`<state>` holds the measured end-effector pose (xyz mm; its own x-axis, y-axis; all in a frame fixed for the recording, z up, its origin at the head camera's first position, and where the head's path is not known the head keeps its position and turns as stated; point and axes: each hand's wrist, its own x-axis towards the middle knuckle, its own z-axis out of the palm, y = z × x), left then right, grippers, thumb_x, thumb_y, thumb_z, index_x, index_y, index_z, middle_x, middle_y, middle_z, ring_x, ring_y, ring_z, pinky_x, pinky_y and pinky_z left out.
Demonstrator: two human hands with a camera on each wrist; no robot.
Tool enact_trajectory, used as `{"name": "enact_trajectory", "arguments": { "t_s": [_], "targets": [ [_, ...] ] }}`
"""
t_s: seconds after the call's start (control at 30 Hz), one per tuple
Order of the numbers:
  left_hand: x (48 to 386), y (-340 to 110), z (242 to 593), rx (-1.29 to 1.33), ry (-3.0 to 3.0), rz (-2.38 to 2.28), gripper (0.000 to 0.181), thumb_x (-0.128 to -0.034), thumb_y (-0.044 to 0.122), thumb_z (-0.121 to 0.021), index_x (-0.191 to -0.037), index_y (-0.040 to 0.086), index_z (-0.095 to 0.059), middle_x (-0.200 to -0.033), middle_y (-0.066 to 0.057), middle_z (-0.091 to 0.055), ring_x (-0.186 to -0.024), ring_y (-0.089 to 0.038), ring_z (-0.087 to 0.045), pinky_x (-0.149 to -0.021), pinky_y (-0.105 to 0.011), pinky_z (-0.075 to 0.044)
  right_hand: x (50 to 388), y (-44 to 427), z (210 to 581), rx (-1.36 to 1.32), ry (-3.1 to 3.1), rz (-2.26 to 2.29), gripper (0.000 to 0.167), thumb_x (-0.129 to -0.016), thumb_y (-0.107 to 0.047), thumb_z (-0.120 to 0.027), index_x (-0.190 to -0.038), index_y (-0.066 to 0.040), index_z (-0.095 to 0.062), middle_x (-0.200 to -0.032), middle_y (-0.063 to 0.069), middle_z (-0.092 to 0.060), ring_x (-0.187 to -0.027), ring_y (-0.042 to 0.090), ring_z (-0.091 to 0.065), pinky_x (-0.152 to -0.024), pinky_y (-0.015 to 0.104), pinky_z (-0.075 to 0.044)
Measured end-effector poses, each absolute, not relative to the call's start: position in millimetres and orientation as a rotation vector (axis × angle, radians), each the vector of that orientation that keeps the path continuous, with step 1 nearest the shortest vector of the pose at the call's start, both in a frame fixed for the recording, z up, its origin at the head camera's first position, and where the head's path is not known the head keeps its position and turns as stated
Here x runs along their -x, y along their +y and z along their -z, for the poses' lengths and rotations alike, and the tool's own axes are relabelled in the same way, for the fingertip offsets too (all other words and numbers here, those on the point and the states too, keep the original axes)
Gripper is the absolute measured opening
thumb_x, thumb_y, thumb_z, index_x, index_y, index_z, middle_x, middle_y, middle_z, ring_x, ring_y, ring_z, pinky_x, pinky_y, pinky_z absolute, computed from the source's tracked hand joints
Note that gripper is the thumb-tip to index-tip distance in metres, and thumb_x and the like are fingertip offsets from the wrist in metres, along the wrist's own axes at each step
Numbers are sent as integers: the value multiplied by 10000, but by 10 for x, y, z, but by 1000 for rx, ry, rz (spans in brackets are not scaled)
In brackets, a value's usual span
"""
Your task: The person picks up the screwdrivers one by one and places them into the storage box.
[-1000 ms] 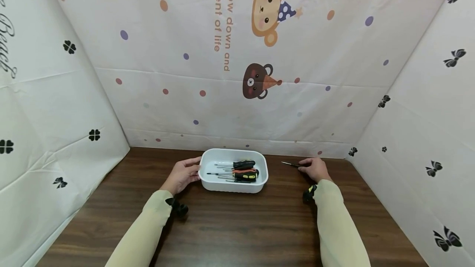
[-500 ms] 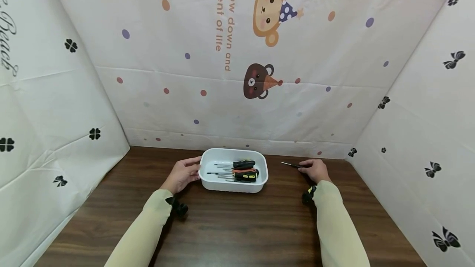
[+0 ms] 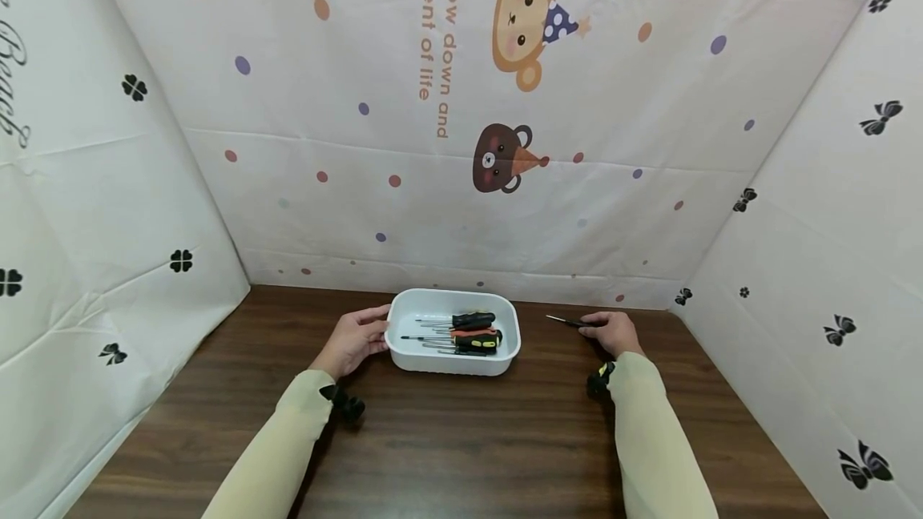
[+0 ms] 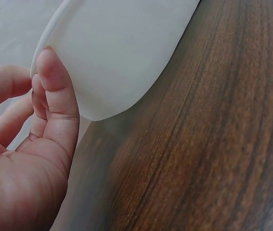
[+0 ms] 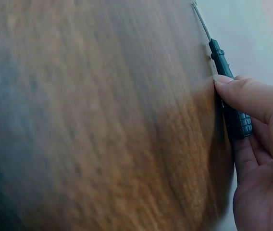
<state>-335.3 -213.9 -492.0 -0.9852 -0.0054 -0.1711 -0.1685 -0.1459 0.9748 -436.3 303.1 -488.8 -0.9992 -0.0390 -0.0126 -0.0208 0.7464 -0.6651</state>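
Note:
A white plastic bin (image 3: 425, 361) holds several screwdrivers (image 3: 476, 341) with black, yellow and orange handles, shafts pointing left. My left hand (image 3: 353, 341) grips the bin's left end. In the left wrist view its fingertips (image 4: 55, 72) lie against the outer wall, up at the rim. To the right of the bin, my right hand (image 3: 611, 332) pinches the black handle of a small screwdriver (image 3: 566, 320), whose shaft points left. The right wrist view shows the thumb on that handle (image 5: 240, 122), low over the table; whether it touches the wood I cannot tell.
A dark wooden table (image 3: 469, 439) lies under everything. White printed sheets stand as a back wall (image 3: 433, 215), a left wall (image 3: 94, 223) and a right wall (image 3: 815, 263). The bin sits near the back wall.
Only the right hand seems to have settled very slightly lower with the small screwdriver. The left hand and the bin look still.

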Motion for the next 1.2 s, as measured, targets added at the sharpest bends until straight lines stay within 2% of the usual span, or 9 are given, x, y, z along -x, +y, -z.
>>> {"name": "enact_trajectory", "arguments": {
  "t_s": [0.2, 0.43, 0.9, 1.2],
  "targets": [
    [3347, -2126, 4917, 177, 1959, -2317, 517, -975, 26, -646, -1480, 28, -532, -1158, -225, -726, -680, -107, -656, -651, -248, -595, 4370, 3047, 4916, 17, 2888, 1160, 300, -926, -221, -764, -1193, -83, -769, -1453, 252, -554, -1357, 489, -456, -1101, 628, -417],
    [3331, -2150, 4913, 193, 1971, -2298, 515, -981, 32, -643, -1483, 39, -532, -1183, -229, -712, -681, -111, -647, -658, -247, -595, 4361, 3027, 4940, 16, 2876, 1204, 286, -917, -221, -772, -1168, -84, -780, -1430, 263, -571, -1335, 490, -480, -1075, 618, -444],
    [3334, -2136, 4917, 173, 1985, -2283, 509, -992, 39, -634, -1489, 39, -524, -1254, -257, -672, -690, -113, -633, -668, -240, -592, 4296, 3065, 4862, 61, 2928, 1113, 305, -905, -247, -779, -1161, -82, -783, -1411, 249, -595, -1366, 504, -448, -1115, 646, -394],
    [3328, -2137, 4900, 191, 1989, -2285, 502, -989, 35, -635, -1481, 46, -536, -1264, -259, -670, -678, -124, -634, -665, -246, -593, 4200, 3033, 4783, 136, 2954, 1150, 274, -889, -275, -803, -1111, -115, -806, -1326, 199, -674, -1329, 449, -523, -1075, 603, -454]
  ]
}}
